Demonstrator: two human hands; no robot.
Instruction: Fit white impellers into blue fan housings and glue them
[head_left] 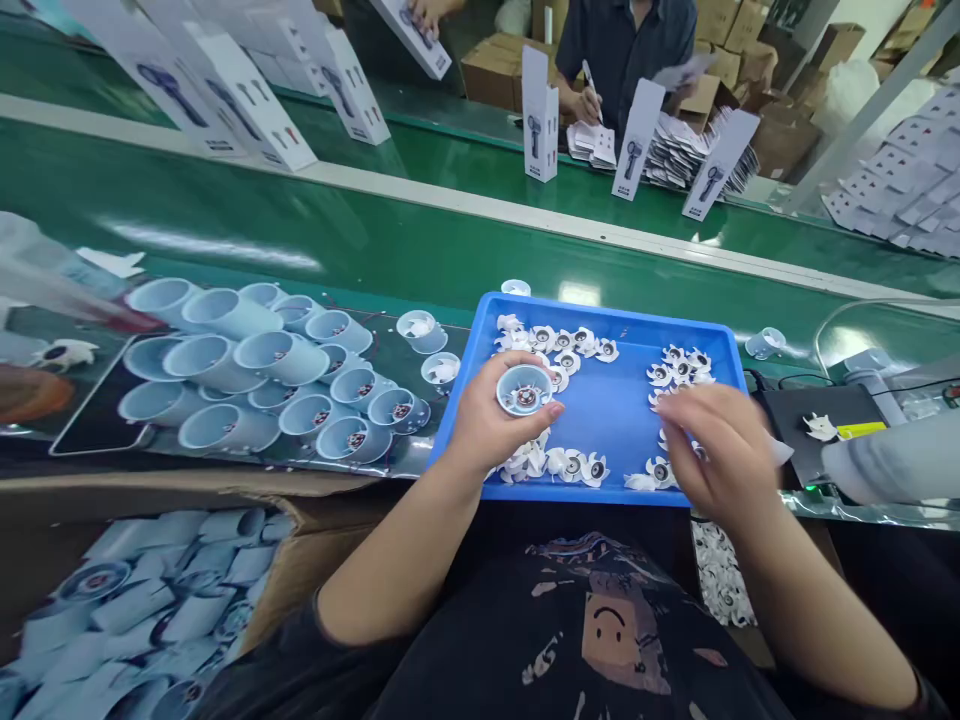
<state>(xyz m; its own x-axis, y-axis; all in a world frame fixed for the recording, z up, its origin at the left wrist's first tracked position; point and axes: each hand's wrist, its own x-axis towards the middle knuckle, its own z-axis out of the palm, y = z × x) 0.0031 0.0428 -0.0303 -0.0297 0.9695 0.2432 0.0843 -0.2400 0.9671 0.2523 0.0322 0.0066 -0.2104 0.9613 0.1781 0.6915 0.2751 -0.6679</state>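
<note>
My left hand (480, 415) is wrapped round a light blue plastic cylinder (524, 391), its open end turned up and a small motor with coils visible inside. Below it lies a blue tray (622, 400) with white fan impellers (574, 465) grouped along its left and right sides. Over the tray's right side hovers my right hand (720, 445), thumb and fingers pinched together beside the impellers (681, 368) there. Whatever those fingertips hold, if anything, is hidden.
Many similar cylinders (281, 355) stand at left, and more fill a cardboard box (322, 510) below. Two cylinders with impellers (421, 330) flank the tray. Beyond the green conveyor (420, 235), printed boxes (540, 120) stand near a person writing (630, 60). Equipment (892, 460) occupies the right.
</note>
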